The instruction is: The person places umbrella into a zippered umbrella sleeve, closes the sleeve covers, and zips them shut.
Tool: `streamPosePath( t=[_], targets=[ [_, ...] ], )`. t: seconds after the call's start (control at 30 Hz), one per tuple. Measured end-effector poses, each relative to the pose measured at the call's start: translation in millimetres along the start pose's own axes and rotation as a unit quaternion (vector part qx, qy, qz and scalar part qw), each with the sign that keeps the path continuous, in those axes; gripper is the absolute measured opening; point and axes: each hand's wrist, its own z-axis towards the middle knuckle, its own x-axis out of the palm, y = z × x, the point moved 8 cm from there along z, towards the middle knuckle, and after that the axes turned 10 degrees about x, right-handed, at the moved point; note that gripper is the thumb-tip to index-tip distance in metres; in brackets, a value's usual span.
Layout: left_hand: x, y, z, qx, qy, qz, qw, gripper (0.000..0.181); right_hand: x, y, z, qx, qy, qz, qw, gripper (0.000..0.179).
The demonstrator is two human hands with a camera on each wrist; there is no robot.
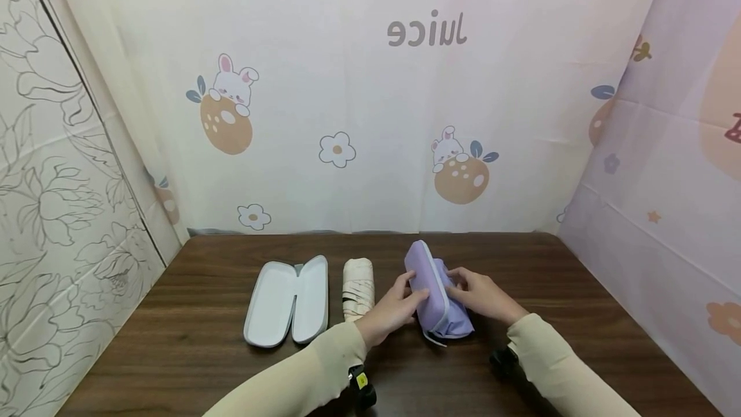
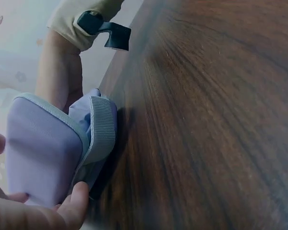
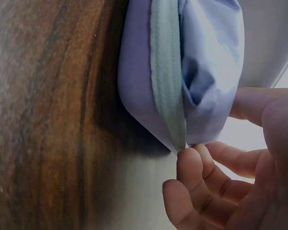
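Right of the white case (image 1: pixel 269 304): my left grip (image 1: pixel 393 307) holds the purple case (image 1: pixel 427 285); my right grip (image 1: pixel 483 291) holds lilac fabric (image 1: pixel 459 322). Step: probably packing; next calls for tucking fabric inside pale edging (image 3: pixel 165 72).

Plain cream long sleeves (image 1: pixel 298 372) end near the wrists above a bare left hand (image 1: pixel 389 311) and right hand (image 1: pixel 479 293), each wrist carrying a small black device (image 1: pixel 366 396), the left marked with yellow (image 1: pixel 361 380).

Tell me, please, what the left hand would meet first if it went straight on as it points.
The left hand would likely first meet the purple case, which its fingers seem to touch, though depth is unclear.
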Motion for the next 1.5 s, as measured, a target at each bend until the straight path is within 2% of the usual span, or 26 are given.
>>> streamPosePath(
  t=[0.1,0.17,0.27,0.37,0.5,0.67,0.87,0.93,1.0,1.07,1.13,1.2,1.3,1.37,1.5],
  targets=[
    [2.0,-4.6,0.7,0.029,0.027,0.090,0.9951,0.070,1,-1,-1.6,0.002,0.018,0.014,0.9997,0.042],
    [4.2,-6.4,0.3,0.044,0.048,0.157,0.9855,0.069,2,-1,-2.9,-0.001,0.028,0.027,0.9992,0.041],
    [7.5,-6.7,-1.4,0.049,0.076,0.227,0.9697,0.068,1,-1,-4.6,-0.010,0.037,0.043,0.9983,0.040],
    [9.7,-6.6,-2.6,0.048,0.094,0.262,0.9593,0.068,0,-2,-5.1,-0.015,0.043,0.047,0.9978,0.042],
    [10.9,-6.9,-1.3,0.060,0.102,0.305,0.9451,0.067,-1,-4,-5.6,-0.014,0.044,0.046,0.9979,0.040],
    [15.1,-8.6,2.5,0.086,0.104,0.393,0.9095,0.066,-3,-8,-8.4,0.000,0.037,0.055,0.9978,0.035],
    [21.3,-13.3,3.8,0.095,0.096,0.483,0.8652,0.064,-1,-13,-11.2,0.028,0.047,0.076,0.9956,0.035],
    [23.0,-14.2,4.5,0.098,0.092,0.504,0.8532,0.064,0,-13,-11.4,0.035,0.058,0.090,0.9937,0.039],
    [24.5,-15.1,5.1,0.100,0.090,0.513,0.8479,0.064,1,-14,-11.5,0.042,0.066,0.101,0.9918,0.044],
    [25.0,-15.3,5.5,0.100,0.088,0.515,0.8465,0.064,1,-14,-10.8,0.049,0.070,0.109,0.9904,0.047],
    [24.8,-14.7,5.6,0.097,0.087,0.511,0.8495,0.064,2,-16,-9.5,0.058,0.071,0.109,0.9898,0.049],
    [24.2,-13.7,5.3,0.093,0.086,0.503,0.8549,0.065,3,-17,-8.2,0.064,0.075,0.109,0.9891,0.050],
    [23.0,-11.5,5.1,0.088,0.084,0.481,0.8682,0.066,5,-19,-6.2,0.072,0.087,0.114,0.9871,0.054],
    [23.0,-8.7,4.8,0.084,0.087,0.456,0.8817,0.068,7,-18,-6.1,0.075,0.101,0.123,0.9844,0.059],
    [21.7,-1.5,4.9,0.071,0.091,0.374,0.9200,0.073,13,-15,-6.6,0.071,0.146,0.150,0.9752,0.071]
  ],
)
